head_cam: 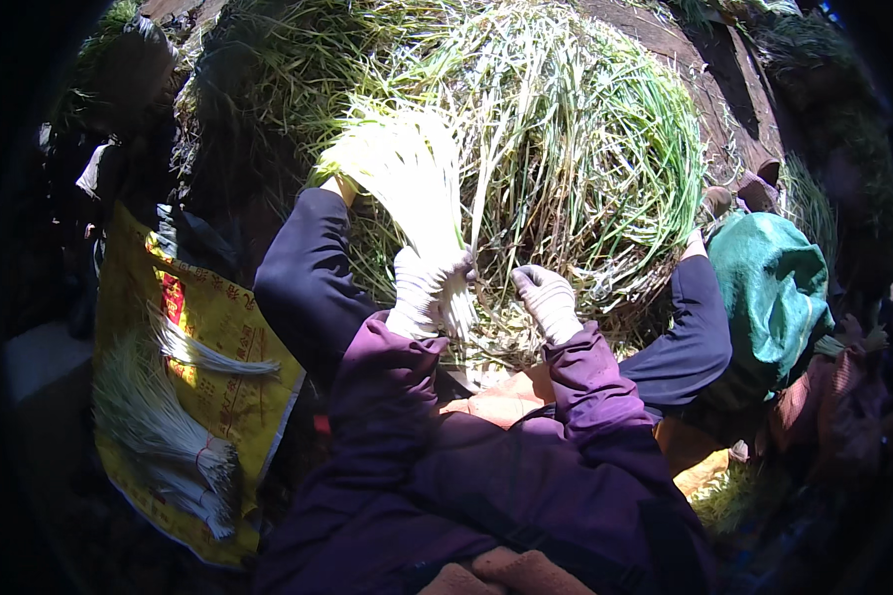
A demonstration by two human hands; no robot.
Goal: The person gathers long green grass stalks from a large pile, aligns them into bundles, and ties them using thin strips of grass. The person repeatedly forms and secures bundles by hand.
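Note:
My left hand (419,291), in a striped white work glove, is closed around a thick bunch of long-leaved stalks (424,178), probably chives. Their pale stems hang below the fist, and the green-yellow leaves fan out above it, bleached by sunlight. A little to the right, my gloved right hand (547,301) has its thumb and fingers curled close together. Whether something thin is pinched there cannot be made out. Beyond both hands rises a large heap of loose green and withered leaves (558,141).
At left, a yellow woven sack (268,401) with printing lies flat, bearing tied bundles of pale-stemmed greens (167,424) and a smaller loose bunch (208,353). A green woven sack (766,290) stands by my right knee. Brown boarding (640,30) shows behind the heap.

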